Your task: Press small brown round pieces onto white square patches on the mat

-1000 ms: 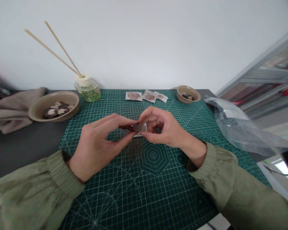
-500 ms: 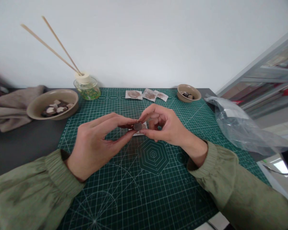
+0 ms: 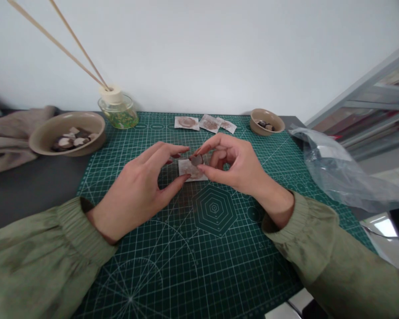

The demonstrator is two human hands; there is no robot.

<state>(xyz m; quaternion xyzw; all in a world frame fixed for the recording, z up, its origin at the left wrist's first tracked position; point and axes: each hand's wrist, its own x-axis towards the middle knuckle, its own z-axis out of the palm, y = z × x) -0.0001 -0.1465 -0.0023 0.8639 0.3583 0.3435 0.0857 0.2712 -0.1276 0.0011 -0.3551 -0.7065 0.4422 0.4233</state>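
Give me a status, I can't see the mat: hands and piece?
Right hand pinching small dark disc. Left hand open, fingertips at white square patch on cutting mat. Nothing in the way.

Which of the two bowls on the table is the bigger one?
The bowl on the left, beside the reed diffuser, is bigger and holds more pieces. The small bowl sits at the far right edge of the cutting mat.
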